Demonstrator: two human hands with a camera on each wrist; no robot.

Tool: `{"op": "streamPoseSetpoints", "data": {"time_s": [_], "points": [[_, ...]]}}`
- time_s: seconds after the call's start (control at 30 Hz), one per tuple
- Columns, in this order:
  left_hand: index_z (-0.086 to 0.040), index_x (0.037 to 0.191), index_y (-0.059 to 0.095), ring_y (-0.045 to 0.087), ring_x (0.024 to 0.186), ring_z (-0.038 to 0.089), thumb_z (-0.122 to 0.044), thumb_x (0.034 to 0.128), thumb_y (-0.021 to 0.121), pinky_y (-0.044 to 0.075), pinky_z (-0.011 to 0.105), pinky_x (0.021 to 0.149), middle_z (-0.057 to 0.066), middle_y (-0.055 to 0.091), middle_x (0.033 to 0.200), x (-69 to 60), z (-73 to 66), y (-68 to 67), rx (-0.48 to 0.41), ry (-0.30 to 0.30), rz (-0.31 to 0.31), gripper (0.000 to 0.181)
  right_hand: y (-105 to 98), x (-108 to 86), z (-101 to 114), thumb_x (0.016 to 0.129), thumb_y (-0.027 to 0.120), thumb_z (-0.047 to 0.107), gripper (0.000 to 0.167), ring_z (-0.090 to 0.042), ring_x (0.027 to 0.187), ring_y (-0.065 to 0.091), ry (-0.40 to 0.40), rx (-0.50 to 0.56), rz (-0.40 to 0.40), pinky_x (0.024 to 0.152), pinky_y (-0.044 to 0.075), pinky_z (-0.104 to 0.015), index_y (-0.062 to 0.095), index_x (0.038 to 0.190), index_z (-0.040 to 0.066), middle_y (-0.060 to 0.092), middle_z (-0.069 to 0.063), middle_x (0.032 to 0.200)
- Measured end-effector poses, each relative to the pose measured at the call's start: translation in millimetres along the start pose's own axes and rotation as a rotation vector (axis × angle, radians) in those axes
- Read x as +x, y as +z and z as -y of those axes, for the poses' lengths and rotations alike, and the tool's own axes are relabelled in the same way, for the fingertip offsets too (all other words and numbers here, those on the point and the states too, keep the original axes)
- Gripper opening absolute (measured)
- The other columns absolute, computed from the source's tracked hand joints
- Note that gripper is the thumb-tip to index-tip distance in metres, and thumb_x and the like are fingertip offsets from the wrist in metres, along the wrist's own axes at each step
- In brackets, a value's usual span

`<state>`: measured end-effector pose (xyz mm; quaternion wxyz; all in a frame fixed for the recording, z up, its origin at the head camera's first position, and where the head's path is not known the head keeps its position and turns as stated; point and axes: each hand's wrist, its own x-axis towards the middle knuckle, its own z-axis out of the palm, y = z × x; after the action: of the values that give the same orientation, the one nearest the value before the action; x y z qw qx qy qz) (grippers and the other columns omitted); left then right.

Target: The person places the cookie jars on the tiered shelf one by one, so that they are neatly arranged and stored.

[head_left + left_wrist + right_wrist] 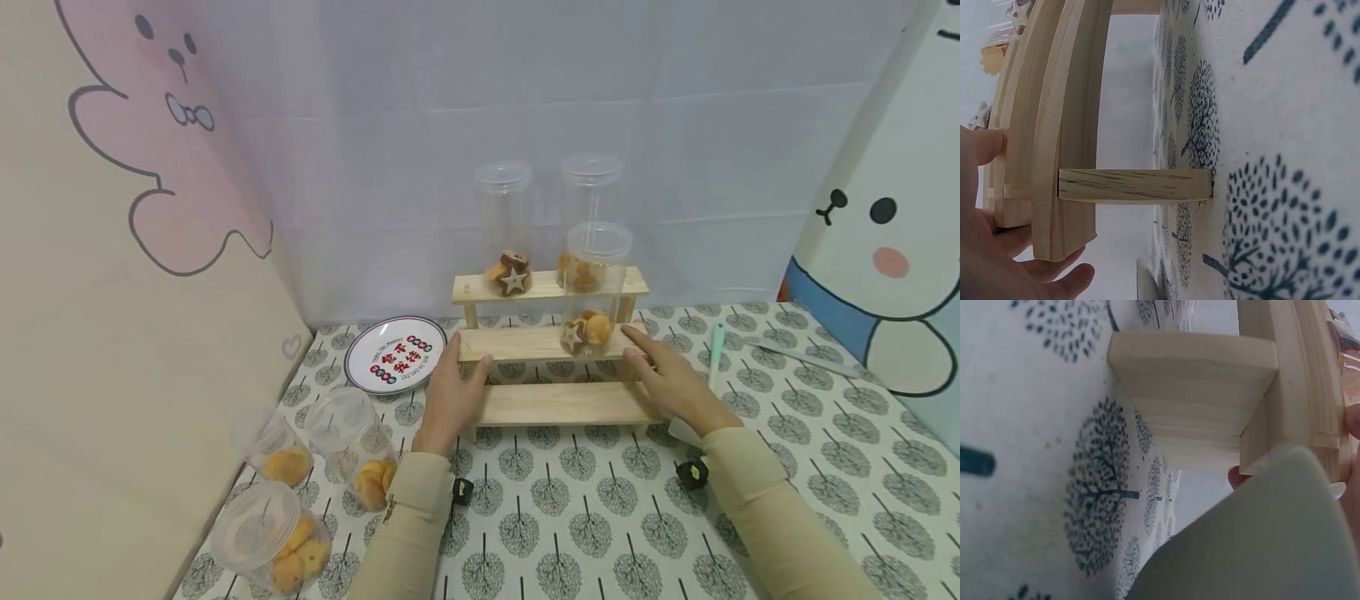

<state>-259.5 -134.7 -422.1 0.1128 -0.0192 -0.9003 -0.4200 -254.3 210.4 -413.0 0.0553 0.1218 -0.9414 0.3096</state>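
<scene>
A three-tier wooden display rack stands on the patterned cloth. My left hand grips the left end of its middle plank, thumb on the wood and other fingers around the end. The right hand holds the plank's opposite end; only a few of its fingertips show in the right wrist view. One clear lidded jar of cookies sits on the middle tier, close to the right hand. Behind it, a jar with a star cookie and another jar stand on the top tier.
Left of the rack lies a white plate with red lettering. Three cookie jars, including one near the left sleeve, stand at the left. A spatula with a mint handle and a long silver utensil lie at the right.
</scene>
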Motion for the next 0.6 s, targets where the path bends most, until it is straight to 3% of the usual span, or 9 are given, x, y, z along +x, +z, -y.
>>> {"op": "streamPoseSetpoints", "data": {"time_s": [0.33,0.6], "points": [[-0.011,0.160,0.021,0.029,0.148,0.030,-0.057,0.0983,0.051,0.024,0.045,0.122,0.012,0.028,0.162,4.0,-6.1,-4.5,0.059,0.027,0.012,0.082,-1,0.2,1,0.107,0.023,0.053,0.062,-0.051,0.123,0.051,0.030,0.010,0.004,0.103,0.035,-0.074,0.018,0.161,0.024,0.044,-0.032,0.146],[-0.003,0.158,0.023,0.023,0.147,0.043,-0.050,0.0967,0.057,0.023,0.055,0.120,0.020,0.021,0.163,-0.1,-21.9,-15.2,0.204,0.040,0.011,0.084,2,0.7,0,0.107,0.024,0.051,0.061,-0.051,0.123,0.051,0.014,0.017,0.008,0.104,0.035,-0.072,0.020,0.161,0.023,0.037,-0.030,0.152]]}}
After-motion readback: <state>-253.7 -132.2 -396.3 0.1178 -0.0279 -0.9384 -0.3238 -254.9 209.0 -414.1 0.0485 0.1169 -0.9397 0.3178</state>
